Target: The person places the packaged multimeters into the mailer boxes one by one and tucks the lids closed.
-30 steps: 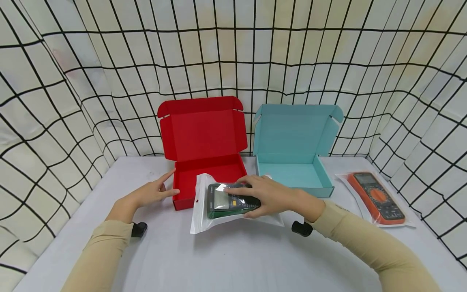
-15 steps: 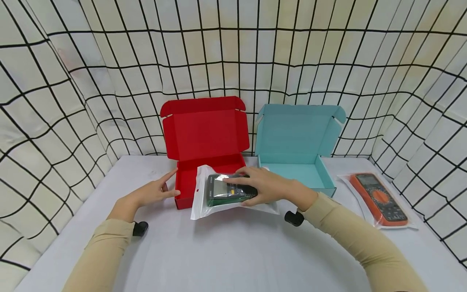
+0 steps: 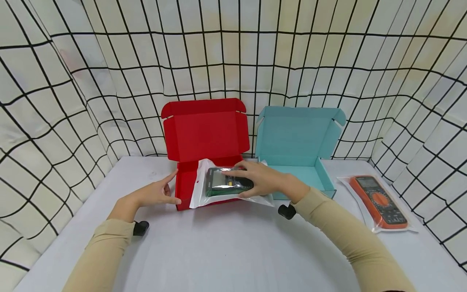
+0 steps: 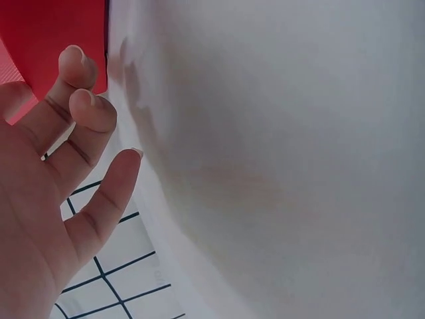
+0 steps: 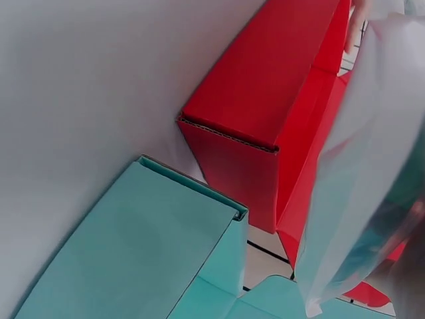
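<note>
My right hand grips a dark green and black multimeter from above, through its clear-fronted white plastic bag. The bagged meter hangs over the front of an open red cardboard box, hiding much of its inside. The right wrist view shows the bag above the red box's side, with the meter blurred. My left hand rests at the red box's left side, index finger along the wall and thumb at the front corner. In the left wrist view its other fingers are loosely bent and hold nothing.
An open light-blue cardboard box stands right of the red one, lid raised. Farther right lies an orange multimeter in a clear bag on the white table. White cloth walls with black grid netting enclose the table.
My right hand has moved the bagged multimeter forward and slightly left, farther over the red box. The left hand stays at the red box's side.
</note>
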`<state>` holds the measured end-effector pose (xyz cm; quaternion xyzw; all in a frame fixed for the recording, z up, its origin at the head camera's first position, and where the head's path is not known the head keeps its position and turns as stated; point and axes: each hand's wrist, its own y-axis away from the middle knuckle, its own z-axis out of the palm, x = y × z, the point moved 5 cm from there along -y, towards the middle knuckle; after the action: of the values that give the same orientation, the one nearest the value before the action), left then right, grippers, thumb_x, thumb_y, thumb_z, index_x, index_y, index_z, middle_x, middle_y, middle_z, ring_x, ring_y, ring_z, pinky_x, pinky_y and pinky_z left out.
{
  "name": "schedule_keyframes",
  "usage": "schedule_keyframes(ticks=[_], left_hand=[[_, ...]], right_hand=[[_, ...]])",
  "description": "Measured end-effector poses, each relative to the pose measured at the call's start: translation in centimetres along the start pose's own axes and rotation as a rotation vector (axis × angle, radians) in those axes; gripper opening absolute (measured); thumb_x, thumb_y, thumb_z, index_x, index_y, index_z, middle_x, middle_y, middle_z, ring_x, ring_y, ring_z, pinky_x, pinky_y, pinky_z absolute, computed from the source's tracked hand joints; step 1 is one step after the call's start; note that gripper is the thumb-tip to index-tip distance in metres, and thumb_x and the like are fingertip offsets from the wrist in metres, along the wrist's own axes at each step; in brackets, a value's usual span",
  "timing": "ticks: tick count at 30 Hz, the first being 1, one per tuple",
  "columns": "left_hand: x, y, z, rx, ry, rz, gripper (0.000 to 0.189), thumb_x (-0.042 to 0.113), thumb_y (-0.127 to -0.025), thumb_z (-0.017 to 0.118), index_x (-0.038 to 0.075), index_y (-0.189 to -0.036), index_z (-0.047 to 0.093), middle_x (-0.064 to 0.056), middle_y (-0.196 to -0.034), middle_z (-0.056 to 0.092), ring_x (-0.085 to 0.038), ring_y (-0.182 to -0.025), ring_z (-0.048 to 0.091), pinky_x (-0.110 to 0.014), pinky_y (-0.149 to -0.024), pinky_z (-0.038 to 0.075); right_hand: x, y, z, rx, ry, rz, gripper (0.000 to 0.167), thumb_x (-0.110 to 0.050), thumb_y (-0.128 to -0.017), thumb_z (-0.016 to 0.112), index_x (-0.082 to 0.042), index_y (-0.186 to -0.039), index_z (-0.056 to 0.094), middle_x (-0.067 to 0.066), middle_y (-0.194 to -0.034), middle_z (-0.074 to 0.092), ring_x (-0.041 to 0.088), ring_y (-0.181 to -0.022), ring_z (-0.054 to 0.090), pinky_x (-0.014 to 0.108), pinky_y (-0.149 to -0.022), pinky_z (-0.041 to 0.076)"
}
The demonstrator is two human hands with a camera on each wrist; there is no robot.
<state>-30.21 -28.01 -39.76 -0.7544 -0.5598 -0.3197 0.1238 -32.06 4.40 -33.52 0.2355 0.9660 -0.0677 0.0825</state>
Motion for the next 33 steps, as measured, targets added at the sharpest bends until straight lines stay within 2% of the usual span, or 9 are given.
schedule_keyframes(ticks=[7, 11, 16, 23, 33], left_hand=[[0.1, -0.1, 0.1, -0.006, -0.005, -0.016, 0.118, 0.042, -0.083, 0.083, 0.003, -0.164, 0.006, -0.007, -0.092, 0.054, -0.021, -0.088, 0.053, -0.033, -0.071, 0.048], [-0.1, -0.2, 0.0, -0.013, 0.010, -0.019, 0.118, 0.041, -0.083, 0.083, 0.003, -0.164, 0.005, -0.008, -0.091, 0.054, -0.021, -0.087, 0.053, -0.033, -0.071, 0.048], [-0.1, -0.1, -0.1, -0.017, 0.026, -0.006, 0.119, 0.040, -0.083, 0.083, 0.003, -0.163, 0.004, -0.007, -0.092, 0.054, -0.021, -0.088, 0.053, -0.033, -0.072, 0.048], [0.3, 0.0, 0.0, -0.026, 0.040, 0.016, 0.117, 0.037, -0.085, 0.082, 0.002, -0.163, 0.002, -0.006, -0.088, 0.054, -0.020, -0.085, 0.053, -0.033, -0.072, 0.047], [0.7, 0.0, -0.1, -0.037, 0.033, -0.003, 0.120, 0.039, -0.084, 0.083, 0.003, -0.163, 0.001, -0.008, -0.091, 0.053, -0.021, -0.087, 0.053, -0.032, -0.071, 0.047]], right_hand=[[0.8, -1.1, 0.2, -0.007, 0.011, 0.030, 0.080, -0.041, -0.091, 0.076, -0.030, -0.160, 0.038, 0.010, -0.145, 0.048, 0.025, -0.127, 0.049, 0.048, -0.102, 0.047], [1.0, -1.9, 0.2, -0.021, 0.025, 0.040, 0.081, -0.042, -0.091, 0.075, -0.031, -0.161, 0.037, 0.010, -0.145, 0.048, 0.024, -0.127, 0.048, 0.044, -0.102, 0.048], [1.2, -2.7, 0.3, -0.053, -0.009, 0.066, 0.082, -0.042, -0.091, 0.075, -0.033, -0.161, 0.035, 0.008, -0.147, 0.046, 0.021, -0.128, 0.045, 0.040, -0.100, 0.049], [1.0, -3.5, 0.3, -0.079, -0.002, 0.077, 0.080, -0.042, -0.093, 0.073, -0.033, -0.161, 0.034, 0.008, -0.148, 0.046, 0.022, -0.129, 0.045, 0.041, -0.100, 0.049], [1.1, -4.8, 0.7, -0.098, 0.000, 0.098, 0.086, -0.041, -0.089, 0.076, -0.034, -0.162, 0.031, 0.008, -0.150, 0.043, 0.022, -0.133, 0.042, 0.044, -0.105, 0.046]])
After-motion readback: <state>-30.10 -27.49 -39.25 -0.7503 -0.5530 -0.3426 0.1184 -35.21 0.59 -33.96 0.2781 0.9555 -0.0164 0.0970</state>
